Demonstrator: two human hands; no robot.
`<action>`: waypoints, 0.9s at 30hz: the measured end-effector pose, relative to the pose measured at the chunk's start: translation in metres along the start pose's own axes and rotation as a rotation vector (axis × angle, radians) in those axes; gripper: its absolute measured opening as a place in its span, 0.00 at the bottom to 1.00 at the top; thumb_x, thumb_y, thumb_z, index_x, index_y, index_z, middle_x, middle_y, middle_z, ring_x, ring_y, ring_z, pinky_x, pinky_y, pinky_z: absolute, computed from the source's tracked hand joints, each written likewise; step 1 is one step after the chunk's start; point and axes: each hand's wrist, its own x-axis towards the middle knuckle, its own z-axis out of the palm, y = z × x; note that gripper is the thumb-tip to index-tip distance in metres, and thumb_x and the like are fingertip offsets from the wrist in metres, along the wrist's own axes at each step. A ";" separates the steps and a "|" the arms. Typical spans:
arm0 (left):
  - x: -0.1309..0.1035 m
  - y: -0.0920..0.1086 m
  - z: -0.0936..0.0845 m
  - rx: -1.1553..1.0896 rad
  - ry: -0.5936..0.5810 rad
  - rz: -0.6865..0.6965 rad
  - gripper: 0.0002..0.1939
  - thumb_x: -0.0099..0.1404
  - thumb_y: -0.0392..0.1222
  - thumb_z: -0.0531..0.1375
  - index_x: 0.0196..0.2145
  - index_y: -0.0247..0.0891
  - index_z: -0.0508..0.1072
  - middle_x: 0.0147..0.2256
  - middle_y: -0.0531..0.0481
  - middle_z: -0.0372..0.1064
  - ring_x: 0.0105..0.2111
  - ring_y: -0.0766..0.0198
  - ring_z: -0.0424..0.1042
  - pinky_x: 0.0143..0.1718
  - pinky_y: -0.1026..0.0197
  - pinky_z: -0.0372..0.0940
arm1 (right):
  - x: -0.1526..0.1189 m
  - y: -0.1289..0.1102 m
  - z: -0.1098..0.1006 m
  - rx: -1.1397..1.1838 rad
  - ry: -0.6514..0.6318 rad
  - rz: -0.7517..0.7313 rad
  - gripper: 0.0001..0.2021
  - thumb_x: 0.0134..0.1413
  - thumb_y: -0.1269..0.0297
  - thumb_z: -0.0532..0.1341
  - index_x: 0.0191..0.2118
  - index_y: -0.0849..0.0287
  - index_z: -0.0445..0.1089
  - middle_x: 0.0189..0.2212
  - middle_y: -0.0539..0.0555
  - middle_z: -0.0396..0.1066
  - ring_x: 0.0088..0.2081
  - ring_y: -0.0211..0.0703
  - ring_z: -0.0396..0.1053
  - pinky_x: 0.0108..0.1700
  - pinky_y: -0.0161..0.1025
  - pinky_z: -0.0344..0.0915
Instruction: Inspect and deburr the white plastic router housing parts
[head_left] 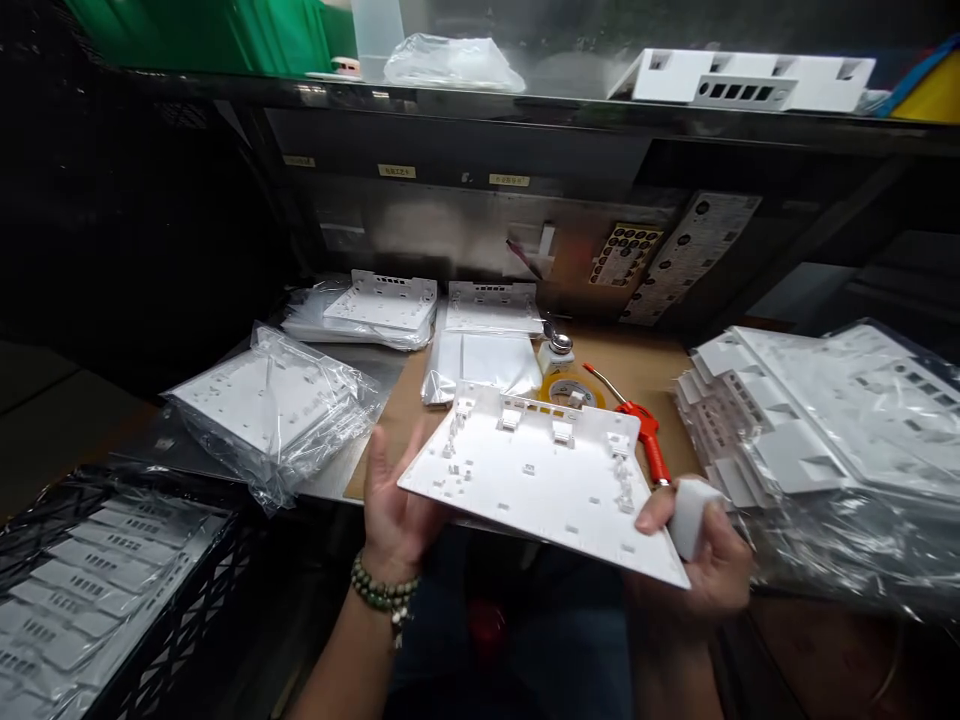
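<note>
A white moulded plastic panel (532,480), with clips and small bosses on its inner face, is held tilted over the front edge of the bench. My right hand (709,570) grips its right corner. That same hand also pinches a small white block (694,515), maybe a sponge, between the fingers. At the panel's left corner is my left hand (401,510), open, thumb and fingers apart; the corner overlaps its fingers, and whether they bear weight I cannot tell. A beaded bracelet (382,595) circles the left wrist.
Behind the panel lie a tape roll (570,390), a pump bottle (556,352) and a red air gun (649,445). Bagged panels stand left (262,400), at the back (487,360) and right (840,410). A black crate (187,620) holds more panels. A shelf (480,105) spans overhead.
</note>
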 end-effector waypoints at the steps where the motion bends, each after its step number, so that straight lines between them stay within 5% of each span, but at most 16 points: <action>1: 0.003 0.001 -0.001 -0.093 -0.045 -0.144 0.39 0.75 0.65 0.46 0.71 0.34 0.58 0.68 0.34 0.61 0.70 0.42 0.57 0.70 0.39 0.51 | 0.000 0.002 -0.002 -0.003 -0.025 0.008 0.12 0.60 0.51 0.58 0.42 0.53 0.69 0.18 0.46 0.65 0.19 0.43 0.60 0.24 0.41 0.60; 3: 0.008 0.004 -0.002 -0.204 -0.167 -0.321 0.36 0.76 0.57 0.46 0.70 0.27 0.58 0.63 0.29 0.67 0.67 0.40 0.61 0.70 0.38 0.52 | 0.005 0.008 -0.009 -0.019 -0.098 0.012 0.13 0.59 0.50 0.59 0.42 0.52 0.69 0.17 0.46 0.66 0.17 0.43 0.58 0.22 0.40 0.58; 6: 0.013 0.010 0.001 -0.264 -0.283 -0.413 0.33 0.74 0.50 0.49 0.70 0.29 0.58 0.63 0.31 0.68 0.66 0.39 0.64 0.69 0.36 0.52 | 0.021 0.015 -0.024 -0.132 -0.206 -0.014 0.12 0.59 0.52 0.61 0.43 0.53 0.68 0.19 0.47 0.71 0.19 0.43 0.63 0.25 0.39 0.61; 9: 0.014 0.017 0.012 -0.267 -0.251 -0.391 0.32 0.74 0.47 0.47 0.71 0.30 0.57 0.63 0.32 0.68 0.65 0.38 0.65 0.69 0.33 0.51 | 0.034 0.016 -0.031 -0.429 -0.186 -0.202 0.11 0.59 0.55 0.66 0.44 0.55 0.73 0.36 0.54 0.80 0.39 0.49 0.76 0.45 0.47 0.70; 12: 0.015 0.019 0.028 -0.277 -0.139 -0.306 0.32 0.76 0.49 0.44 0.71 0.30 0.57 0.63 0.33 0.68 0.64 0.38 0.66 0.68 0.33 0.52 | 0.023 0.012 -0.018 -0.653 -0.247 -0.391 0.09 0.60 0.61 0.68 0.45 0.53 0.78 0.47 0.55 0.77 0.52 0.50 0.73 0.59 0.49 0.65; 15: 0.015 0.014 0.047 -0.277 -0.014 -0.234 0.31 0.77 0.49 0.41 0.71 0.31 0.58 0.62 0.33 0.70 0.62 0.39 0.69 0.68 0.34 0.55 | -0.011 0.006 0.013 -0.724 -0.570 -0.448 0.11 0.61 0.68 0.68 0.49 0.50 0.79 0.44 0.54 0.76 0.47 0.46 0.74 0.50 0.43 0.70; 18: 0.013 0.008 0.063 -0.277 -0.008 -0.201 0.32 0.78 0.50 0.40 0.70 0.31 0.60 0.61 0.34 0.71 0.60 0.40 0.71 0.67 0.35 0.57 | -0.043 0.005 0.046 -0.743 -0.789 -0.507 0.13 0.61 0.71 0.68 0.50 0.52 0.78 0.40 0.55 0.74 0.41 0.43 0.74 0.41 0.38 0.72; 21: 0.010 0.007 0.071 -0.265 -0.052 -0.191 0.32 0.78 0.51 0.39 0.69 0.33 0.63 0.61 0.35 0.71 0.60 0.41 0.72 0.67 0.37 0.58 | -0.056 0.009 0.063 -0.710 -0.818 -0.569 0.11 0.60 0.73 0.68 0.47 0.56 0.79 0.37 0.55 0.73 0.37 0.42 0.73 0.39 0.38 0.73; 27: 0.008 0.009 0.062 -0.256 -0.016 -0.162 0.31 0.78 0.52 0.41 0.68 0.34 0.64 0.61 0.36 0.71 0.61 0.40 0.71 0.67 0.35 0.59 | -0.050 0.008 0.061 -0.748 -0.819 -0.565 0.10 0.60 0.74 0.66 0.45 0.56 0.79 0.33 0.53 0.72 0.33 0.41 0.72 0.35 0.38 0.72</action>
